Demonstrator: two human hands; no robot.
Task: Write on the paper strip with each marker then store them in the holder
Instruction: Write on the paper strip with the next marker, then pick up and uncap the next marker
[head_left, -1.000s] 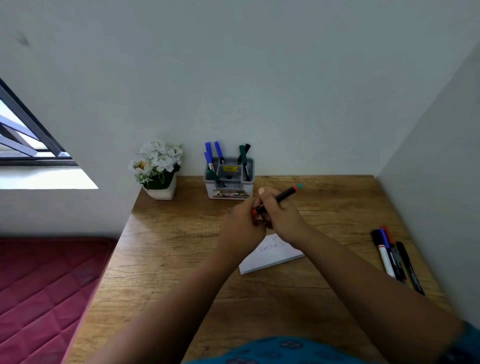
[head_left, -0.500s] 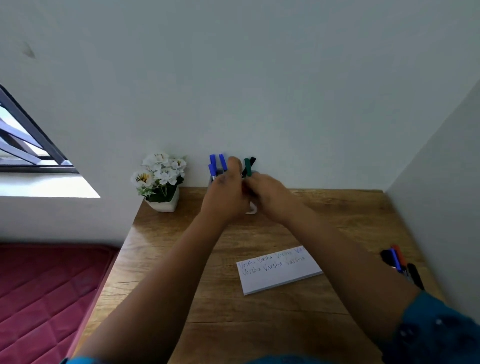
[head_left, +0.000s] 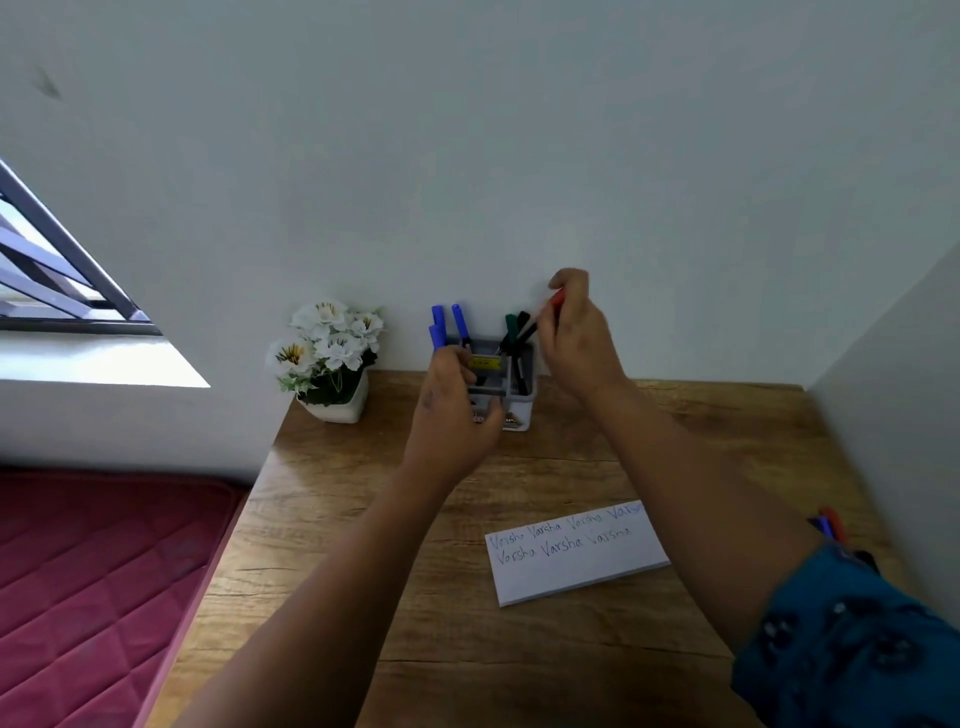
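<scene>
Markers stand in the grey holder (head_left: 522, 402) at the back edge of your desk (head_left: 675, 447), against the wall. Your left hand (head_left: 452, 410) curls around the holder's front left side, gripping it. Your right hand (head_left: 579, 338) pinches a red-capped marker (head_left: 540, 317), tilted with its lower end in the holder's right compartment beside the green marker (head_left: 510, 325). Blue markers (head_left: 439, 325) fill the left side. Your paper strip (head_left: 582, 564), with writing on it, lies near the front right, and a flower pot (head_left: 332, 358) sits at the back left corner.
</scene>
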